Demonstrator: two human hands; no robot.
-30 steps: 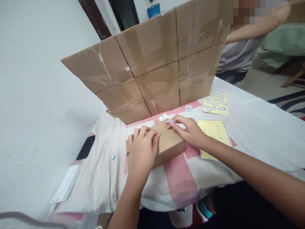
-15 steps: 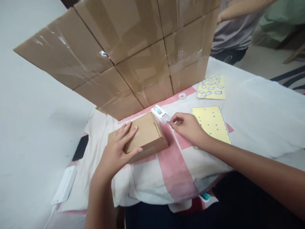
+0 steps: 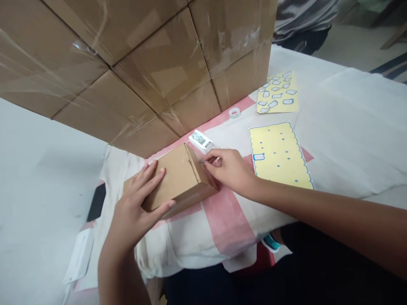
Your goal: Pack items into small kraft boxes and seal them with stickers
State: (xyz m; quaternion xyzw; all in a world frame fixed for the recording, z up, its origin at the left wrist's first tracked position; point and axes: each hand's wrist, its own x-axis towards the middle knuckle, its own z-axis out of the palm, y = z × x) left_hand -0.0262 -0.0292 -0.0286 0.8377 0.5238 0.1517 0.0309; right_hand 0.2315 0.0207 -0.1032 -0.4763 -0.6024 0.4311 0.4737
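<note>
A small brown cardboard box [image 3: 179,169] lies closed on the cloth-covered table. My left hand [image 3: 135,201] rests on its top with fingers spread, pressing flat near the left side. At the box's right side, my right hand [image 3: 230,169] is closed in a pinch close to the edge of the lid. Something thin and greyish shows at its fingertips, too small to make out. Just behind the right hand lies a white device with a small window [image 3: 201,141], partly covered by the fingers.
A tall wall of taped cardboard boxes [image 3: 165,80] stands behind. A tape roll [image 3: 234,112], a yellow card with drawn shapes [image 3: 277,94] and a larger yellow sheet [image 3: 280,152] lie rightward. A black phone-like slab [image 3: 97,202] and a white power strip-like object [image 3: 79,256] are left. A person [image 3: 305,21] stands beyond.
My right hand has moved from the white device to the box's right side. My left hand stays on the box. The view has tilted down, and the other person's arm has left it.
</note>
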